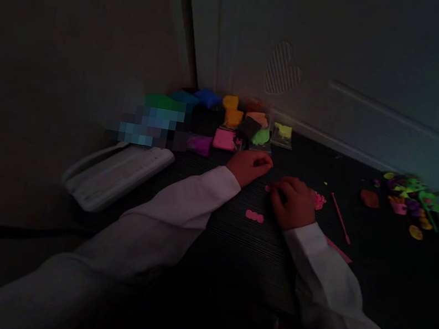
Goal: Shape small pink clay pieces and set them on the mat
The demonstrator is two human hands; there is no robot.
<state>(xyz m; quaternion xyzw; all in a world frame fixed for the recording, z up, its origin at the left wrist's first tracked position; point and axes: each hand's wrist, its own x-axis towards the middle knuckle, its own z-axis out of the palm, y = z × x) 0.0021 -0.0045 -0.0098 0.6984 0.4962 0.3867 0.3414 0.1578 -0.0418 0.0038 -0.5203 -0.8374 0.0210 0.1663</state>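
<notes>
Above the dark table, my left hand (249, 168) is closed, its thumb and fingers curled together; whatever they hold, if anything, is too dim to make out. My right hand (293, 204) rests lower and to the right, fingers bent and pressed together at the tabletop. At its fingertips shows the edge of a small pink clay piece (267, 188). Just in front of the hands lies a flat strip of joined pink clay discs (254, 216). A pink clay flower cluster (318, 201) sits beside my right hand, partly hidden by it.
A pink modelling stick (340, 218) and a flat pink strip (338, 250) lie to the right. Beyond are a brown lump (369, 199) and colourful clay flowers (411, 196). Bags of coloured clay (226, 140) line the back. A white power strip (120, 176) lies left.
</notes>
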